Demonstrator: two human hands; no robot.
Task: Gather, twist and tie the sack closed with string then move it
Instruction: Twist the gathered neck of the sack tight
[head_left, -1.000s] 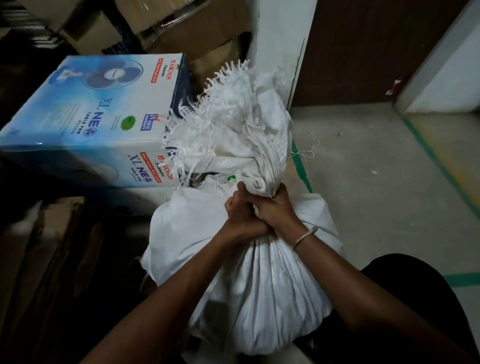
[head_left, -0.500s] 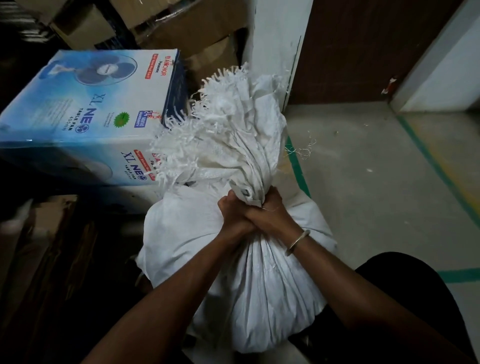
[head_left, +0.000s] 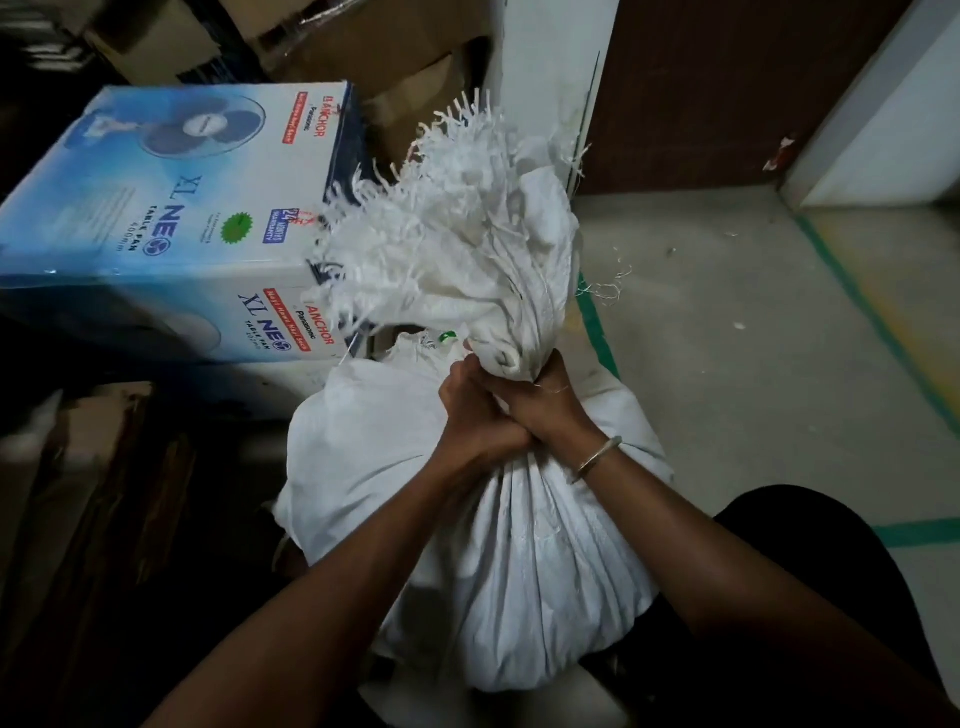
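A full white woven sack (head_left: 519, 571) stands on the floor in front of me. Its gathered neck rises to a frayed, fringed mouth (head_left: 457, 228) that leans up and away. My left hand (head_left: 472, 410) and my right hand (head_left: 556, 410) are clenched side by side around the neck, touching each other. A thin white string (head_left: 543, 384) shows at my right thumb; whether it runs around the neck is hidden by my fingers. A metal bangle (head_left: 597, 457) sits on my right wrist.
A blue table-fan carton (head_left: 171, 218) lies just left of the sack, with brown cartons (head_left: 363, 47) behind it. Dark stacked boards (head_left: 93, 519) fill the lower left. A white pillar (head_left: 550, 78) and brown door (head_left: 727, 88) stand behind. Grey floor with green tape lines (head_left: 872, 322) spreads right.
Both hands have stayed clenched on the neck. The frayed mouth has swung and bunched tighter, now leaning more to the left above my fists.
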